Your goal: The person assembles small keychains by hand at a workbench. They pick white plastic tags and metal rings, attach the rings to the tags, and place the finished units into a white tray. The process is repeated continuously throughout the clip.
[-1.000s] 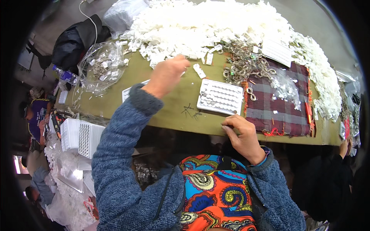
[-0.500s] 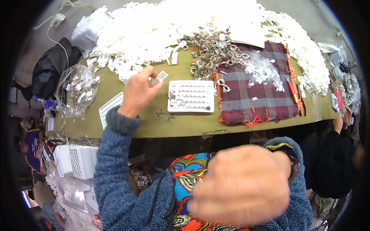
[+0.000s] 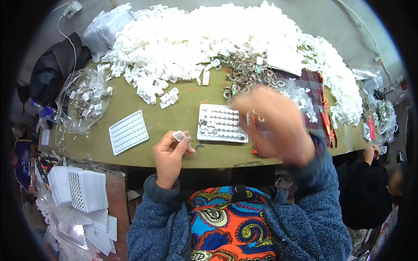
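white plastic piece (image 3: 179,136) in left hand (image 3: 168,159), right hand (image 3: 275,124) near white tray (image 3: 222,139)

Holds a small, box-like white piece (image 3: 179,135) between thumb and fingers of the left hand (image 3: 171,150), tilted and poking up past the fingertips. Shows a pale rim around a greyer middle.

Has a white rectangular tray (image 3: 224,140) flat on the green table (image 3: 174,115), right of the piece and slightly farther. Bears rows of round pockets, with silvery discs (image 3: 211,130) toward the left and near side. Loses its far right corner behind the blurred right hand (image 3: 274,124).
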Action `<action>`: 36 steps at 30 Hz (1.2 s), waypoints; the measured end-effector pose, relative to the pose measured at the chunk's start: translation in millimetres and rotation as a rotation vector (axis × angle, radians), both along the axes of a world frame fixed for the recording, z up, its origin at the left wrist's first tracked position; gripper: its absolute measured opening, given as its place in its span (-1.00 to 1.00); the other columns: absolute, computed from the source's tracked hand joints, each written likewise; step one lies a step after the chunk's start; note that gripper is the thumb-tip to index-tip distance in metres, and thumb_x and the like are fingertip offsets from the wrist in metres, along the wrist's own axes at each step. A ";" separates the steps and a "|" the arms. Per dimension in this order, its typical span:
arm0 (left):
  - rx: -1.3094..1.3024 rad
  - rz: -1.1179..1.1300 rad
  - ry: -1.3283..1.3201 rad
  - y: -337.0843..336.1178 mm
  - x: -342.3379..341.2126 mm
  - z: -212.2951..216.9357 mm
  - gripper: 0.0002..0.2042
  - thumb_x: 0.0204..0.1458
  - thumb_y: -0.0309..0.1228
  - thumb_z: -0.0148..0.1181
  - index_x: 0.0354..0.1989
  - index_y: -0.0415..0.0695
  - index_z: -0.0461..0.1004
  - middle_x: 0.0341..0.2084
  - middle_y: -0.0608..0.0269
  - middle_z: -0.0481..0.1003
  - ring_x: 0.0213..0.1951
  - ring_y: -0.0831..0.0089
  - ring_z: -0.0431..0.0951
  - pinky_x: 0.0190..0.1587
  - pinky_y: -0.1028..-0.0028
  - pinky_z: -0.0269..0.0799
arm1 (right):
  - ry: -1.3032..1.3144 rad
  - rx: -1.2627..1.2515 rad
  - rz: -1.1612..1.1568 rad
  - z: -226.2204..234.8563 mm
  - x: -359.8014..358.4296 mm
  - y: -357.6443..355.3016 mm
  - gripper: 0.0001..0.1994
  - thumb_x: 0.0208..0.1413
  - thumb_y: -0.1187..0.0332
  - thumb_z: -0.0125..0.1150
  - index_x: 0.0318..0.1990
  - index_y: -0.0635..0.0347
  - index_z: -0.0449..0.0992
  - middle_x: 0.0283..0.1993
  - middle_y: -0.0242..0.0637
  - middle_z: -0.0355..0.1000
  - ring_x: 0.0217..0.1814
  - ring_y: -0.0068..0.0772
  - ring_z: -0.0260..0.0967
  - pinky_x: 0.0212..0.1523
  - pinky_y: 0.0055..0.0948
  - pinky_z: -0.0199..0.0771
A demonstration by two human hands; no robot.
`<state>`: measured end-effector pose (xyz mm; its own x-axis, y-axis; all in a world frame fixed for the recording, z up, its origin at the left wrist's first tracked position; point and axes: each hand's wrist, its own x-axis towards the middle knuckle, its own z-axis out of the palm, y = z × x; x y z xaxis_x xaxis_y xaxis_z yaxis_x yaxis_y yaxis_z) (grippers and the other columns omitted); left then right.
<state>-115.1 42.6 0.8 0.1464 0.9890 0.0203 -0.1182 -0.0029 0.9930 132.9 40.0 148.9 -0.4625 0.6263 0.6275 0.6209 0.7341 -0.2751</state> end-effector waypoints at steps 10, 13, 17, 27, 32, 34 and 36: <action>0.147 0.049 0.005 -5.1 6.3 -12.7 -0.74 0.16 -0.67 0.15 0.03 -0.42 0.46 -0.11 0.17 0.50 -0.23 0.50 0.60 -0.12 0.51 0.57 | -0.621 -0.390 -0.506 -74.2 21.5 201.4 -0.80 -0.08 0.37 0.26 -0.29 0.28 0.61 -0.26 0.07 0.57 -0.15 0.05 0.56 -0.12 -0.12 0.52; 0.179 0.044 0.062 -5.2 5.5 -12.5 -0.75 0.18 -0.66 0.14 0.02 -0.43 0.46 -0.13 0.18 0.50 -0.25 0.51 0.60 -0.14 0.52 0.58 | -0.724 -0.430 -0.574 -78.2 9.2 219.2 -0.77 -0.06 0.39 0.13 -0.23 0.23 0.58 -0.17 0.03 0.58 -0.05 0.07 0.55 0.00 -0.01 0.44; 0.193 0.051 0.096 -5.4 6.2 -12.5 -0.77 0.18 -0.65 0.14 -0.01 -0.42 0.48 -0.16 0.18 0.51 -0.26 0.51 0.60 -0.17 0.54 0.57 | -0.681 -0.520 -0.622 -86.9 0.8 225.4 -0.67 0.00 0.41 0.09 -0.03 0.27 0.44 -0.17 0.05 0.58 -0.04 0.06 0.54 0.01 0.03 0.40; 0.264 0.067 0.145 -6.0 7.9 -11.5 -0.80 0.17 -0.65 0.15 -0.04 -0.41 0.50 -0.21 0.17 0.51 -0.30 0.52 0.61 -0.22 0.55 0.55 | -0.797 -0.295 -0.616 -110.5 5.7 223.1 -0.58 0.13 0.42 0.06 0.17 -0.11 0.43 -0.08 -0.02 0.52 0.04 -0.07 0.48 0.01 -0.05 0.41; 0.275 0.080 0.160 -6.5 9.0 -11.3 -0.80 0.17 -0.65 0.15 -0.04 -0.41 0.50 -0.20 0.17 0.51 -0.31 0.52 0.60 -0.24 0.56 0.55 | -0.612 -0.312 -0.459 -119.3 13.6 233.2 -0.75 0.06 0.45 0.12 -0.10 0.02 0.59 -0.19 0.02 0.51 -0.04 -0.01 0.49 -0.08 -0.14 0.51; 0.275 0.079 0.160 -6.6 9.4 -11.6 -0.80 0.17 -0.65 0.15 -0.04 -0.41 0.50 -0.20 0.17 0.51 -0.30 0.52 0.60 -0.24 0.56 0.55 | -0.556 -0.335 -0.324 -116.3 17.8 233.3 -0.82 0.00 0.49 0.16 -0.24 0.10 0.63 -0.25 0.02 0.52 -0.08 0.02 0.50 -0.11 -0.13 0.54; 0.258 0.070 0.139 -6.4 9.3 -11.9 -0.80 0.17 -0.66 0.15 -0.04 -0.41 0.50 -0.20 0.17 0.51 -0.30 0.52 0.60 -0.24 0.56 0.55 | -0.409 -0.477 -0.262 -104.3 22.6 234.5 -0.83 -0.09 0.51 0.22 -0.28 0.20 0.62 -0.27 0.01 0.54 -0.19 -0.07 0.52 -0.13 -0.25 0.52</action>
